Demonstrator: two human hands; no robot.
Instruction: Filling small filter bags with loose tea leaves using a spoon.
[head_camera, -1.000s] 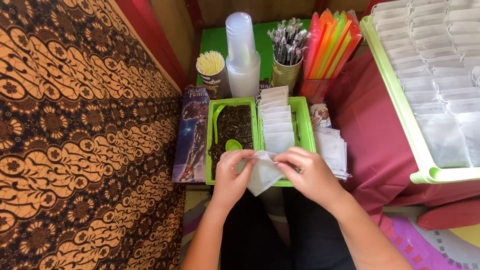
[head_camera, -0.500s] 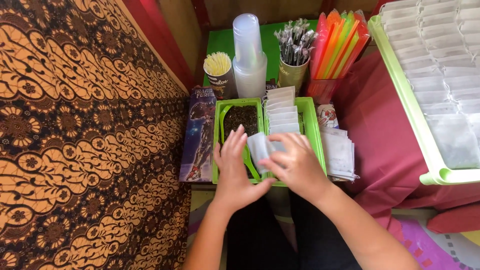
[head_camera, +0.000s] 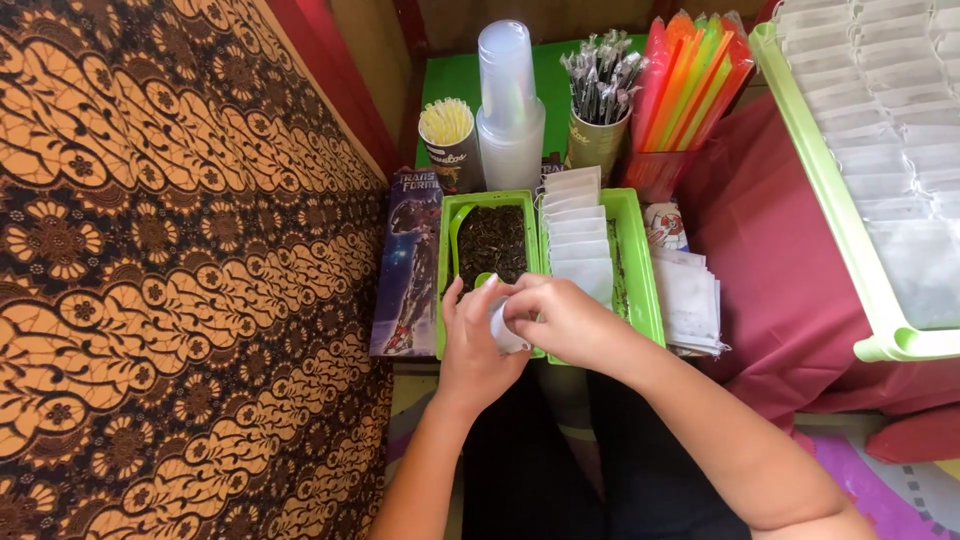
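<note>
Two hands meet over the near end of a green two-part tray (head_camera: 648, 300), pinching one small white paper pouch (head_camera: 499, 326) between them. The left hand (head_camera: 470, 345) stands upright with fingers raised behind the pouch and its thumb side pressed to it; the right hand (head_camera: 562, 318) curls over from the right, fingertips closed on the pouch's top edge. Both forearms rise from the bottom of the view, above dark trousers.

Just behind the hands, the tray's left compartment holds dark loose tea leaves (head_camera: 492, 243) and a green scoop (head_camera: 461, 225); the right compartment carries a row of empty white pouches (head_camera: 578, 228) standing on edge. A flat pile of pouches (head_camera: 686, 300) lies just right of the tray, and a printed blue box (head_camera: 409, 265) lies along its left side. Farther back stand a cup of pale straws (head_camera: 449, 143), a stack of clear plastic cups (head_camera: 509, 105), a cup of wrapped spoons (head_camera: 600, 100) and a bundle of bright coloured straws (head_camera: 692, 75). Brown patterned cloth (head_camera: 170, 270) fills the left; on the right, a light green tray of filled pouches (head_camera: 880, 130) rests on maroon fabric (head_camera: 760, 260).
</note>
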